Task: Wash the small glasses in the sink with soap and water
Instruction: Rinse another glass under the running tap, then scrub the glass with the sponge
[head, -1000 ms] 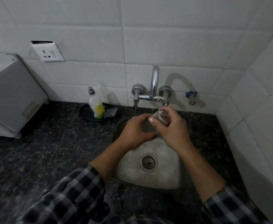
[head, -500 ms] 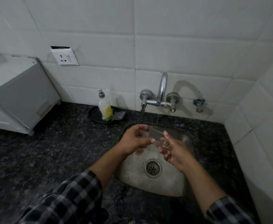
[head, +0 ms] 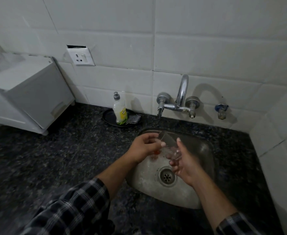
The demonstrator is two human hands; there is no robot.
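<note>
A small clear glass (head: 169,141) is held over the sink (head: 200,192), above and behind the drain (head: 167,176). It is tilted. Its long axis runs from back-left to front-right, the open mouth is turned toward the back-left, and the thick base is at the front-right. The mouth end is pinched by the left hand (head: 145,147) with curled fingers. The base end is cupped in the right hand (head: 185,165), whose fingers are curled under it, with the thumb raised alongside the wall of the glass. The sink is set into a dark speckled surface (head: 54,158). A tap (head: 181,94) is mounted on the tiled wall behind it. A soap bottle (head: 119,111) is stood upright in a black dish (head: 108,117) to the left of the tap, just beside a scrubber (head: 134,118).
</note>
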